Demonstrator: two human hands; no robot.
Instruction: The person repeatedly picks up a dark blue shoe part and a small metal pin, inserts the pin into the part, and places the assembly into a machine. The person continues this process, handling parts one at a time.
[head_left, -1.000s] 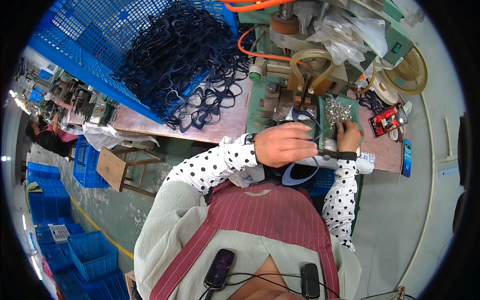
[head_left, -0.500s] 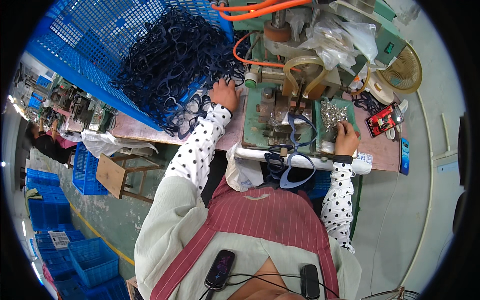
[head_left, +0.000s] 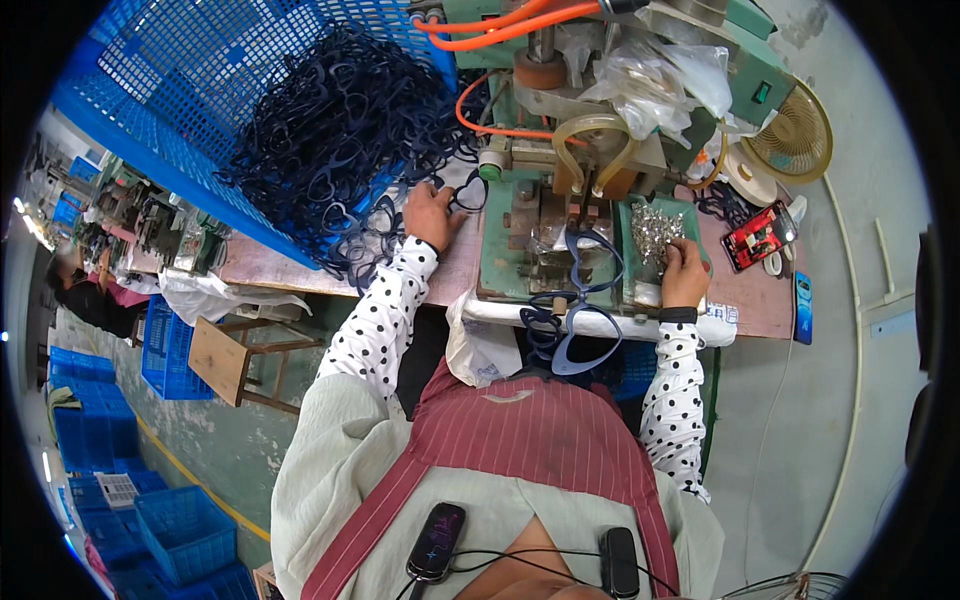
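My left hand (head_left: 430,216) is on the pink tabletop beside the basket, its fingers closed on a dark blue spectacle frame (head_left: 472,190) with one lens loop showing on the right. A heap of similar frames (head_left: 340,130) fills the blue basket and spills over its near edge. My right hand (head_left: 686,276) rests at the small-parts tray, fingertips drawn together at the heap of small silver metal parts (head_left: 655,232); what they hold is too small to make out. Between my hands, another blue spectacle frame (head_left: 590,340) hangs from the green machine (head_left: 510,235), below its tubes.
A blue mesh basket (head_left: 190,190) stands at the left of the table. Right of the machine lie a red-screened phone (head_left: 760,237), a blue phone-like object (head_left: 803,308) and a fan (head_left: 790,130). A wooden stool (head_left: 220,362) and blue crates (head_left: 185,530) stand on the floor at left.
My left hand has drawn back toward me from the heap, and a frame's loop now shows at its fingers. My right hand stays at the metal parts. The view has shifted slightly.
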